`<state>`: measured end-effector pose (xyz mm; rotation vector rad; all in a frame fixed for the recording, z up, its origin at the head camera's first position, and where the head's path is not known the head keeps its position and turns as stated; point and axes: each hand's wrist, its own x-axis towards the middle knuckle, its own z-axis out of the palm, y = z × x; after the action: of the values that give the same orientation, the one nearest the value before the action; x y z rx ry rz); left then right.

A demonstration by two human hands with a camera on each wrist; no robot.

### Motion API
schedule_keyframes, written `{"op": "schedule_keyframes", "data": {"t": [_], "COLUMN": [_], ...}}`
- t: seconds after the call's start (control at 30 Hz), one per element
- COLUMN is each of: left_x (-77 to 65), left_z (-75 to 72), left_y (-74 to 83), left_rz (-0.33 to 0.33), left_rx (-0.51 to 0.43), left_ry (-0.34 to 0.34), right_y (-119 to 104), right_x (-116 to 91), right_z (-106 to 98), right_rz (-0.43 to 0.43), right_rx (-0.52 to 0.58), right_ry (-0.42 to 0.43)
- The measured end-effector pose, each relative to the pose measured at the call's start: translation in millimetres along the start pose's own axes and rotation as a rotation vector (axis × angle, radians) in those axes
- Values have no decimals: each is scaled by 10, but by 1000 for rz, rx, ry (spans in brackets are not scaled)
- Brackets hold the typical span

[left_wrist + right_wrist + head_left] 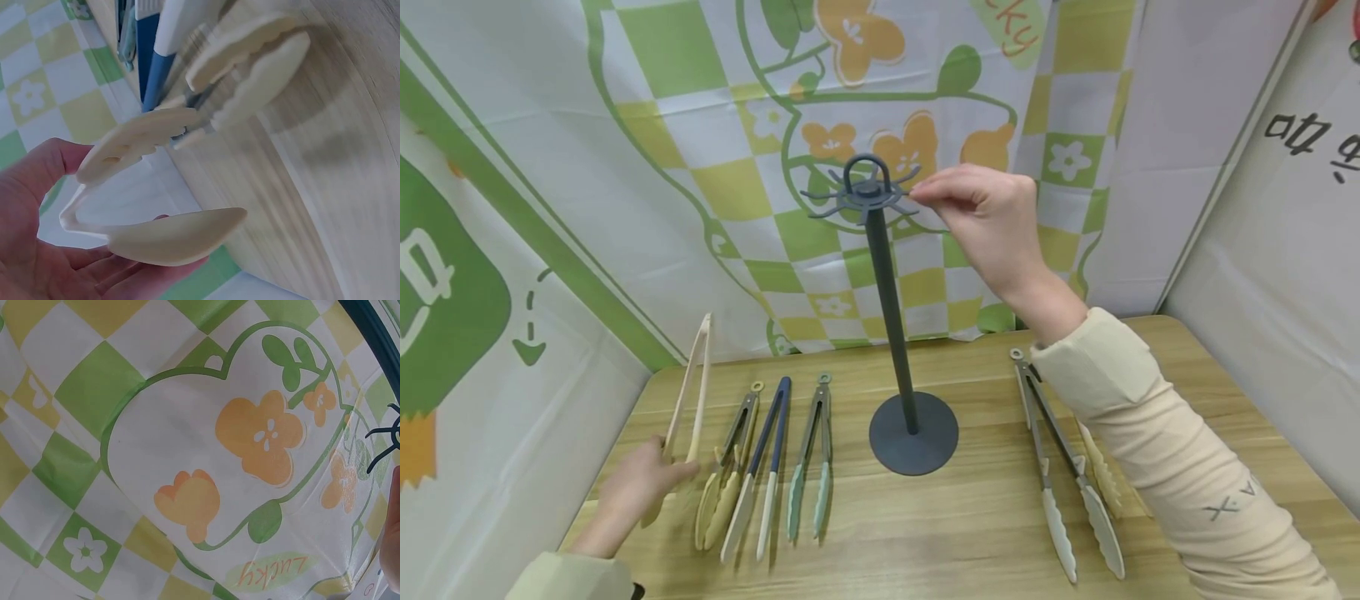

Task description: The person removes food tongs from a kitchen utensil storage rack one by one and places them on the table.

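Cream tongs (178,236) are in my left hand (634,487), held near their scalloped tips. The thumb lies against one arm and the fingers against the other, and the arms are spread apart. At the far left of the table, the joined end of these tongs points up and back. My right hand (992,221) is raised to the top of a dark grey utensil stand (891,317). Its thumb and fingertips pinch the end of one hook on the right side. In the right wrist view, only part of that hand shows beside the hooks (378,432).
Right of the left hand lie yellow-tipped tongs (722,512), blue tongs (781,408) with white tips and teal-tipped tongs (823,496). White-tipped tongs (1101,533) lie at right; yellowish ones (1101,467) are partly hidden by the sleeve. A patterned cloth (722,192) hangs behind.
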<state>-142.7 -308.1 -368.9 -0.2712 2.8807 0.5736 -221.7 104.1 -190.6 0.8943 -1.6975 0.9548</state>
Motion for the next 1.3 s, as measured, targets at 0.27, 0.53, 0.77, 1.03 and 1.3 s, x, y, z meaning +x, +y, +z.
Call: {"op": "schedule_keyframes", "data": {"t": [0.27, 0.53, 0.77, 1.03, 1.3], "left_x": [61, 96, 82, 101, 114], "left_z": [-9, 4, 33, 113, 185], "left_y": [-145, -226, -280, -348, -392], "left_rz": [17, 18, 6, -7, -9], "left_rx": [24, 49, 35, 25, 5], "left_ry": [2, -12, -34, -68, -81], "right_y": [10, 13, 9, 11, 18], "right_x": [4, 0, -2, -7, -10], "right_z": [6, 5, 7, 6, 4], "right_rz": [-9, -5, -7, -11, -14], "right_rx": [-6, 1, -10, -5, -14], "right_ry": [3, 0, -3, 0, 2]}}
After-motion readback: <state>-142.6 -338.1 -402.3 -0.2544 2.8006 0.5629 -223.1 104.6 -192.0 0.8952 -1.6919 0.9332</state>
